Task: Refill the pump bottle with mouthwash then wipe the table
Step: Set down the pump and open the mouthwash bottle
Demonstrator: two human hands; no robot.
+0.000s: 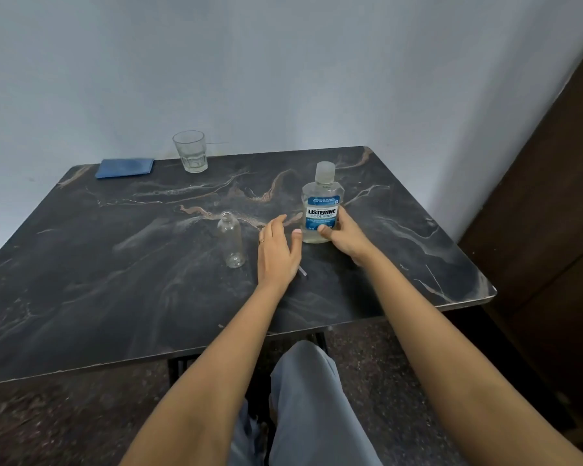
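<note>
Step now: I think I am getting hold of the Listerine mouthwash bottle (322, 206) so I can open it; the pour has not begun

Right hand (345, 235): wrapped round the low part of the mouthwash bottle, thumb on the front by the label, fingers behind

Left hand (276, 250): open and loose, flat just above the table, holding nothing; near the mouthwash bottle but not touching it

Mouthwash bottle place: right of the middle of the frame, standing on the dark marble table (115, 280); cap still on

Which way it points: straight up, cap on top; its long side runs up and down

Pump bottle (231, 240): small and clear, looks empty, left of my left hand; standing up, open mouth on top, no pump on it

Thin tube (302, 271): peeks out from under my left hand; I guess it is the pump's straw, I cannot tell for sure

How to do it well: hold the big bottle steady low down; twist the cap with the left hand; keep it upright until the cap is off; the small mouth is narrow, so pour slowly

For later: blue cloth (125, 168) in the upper left; glass tumbler (191, 151) beside it
</note>
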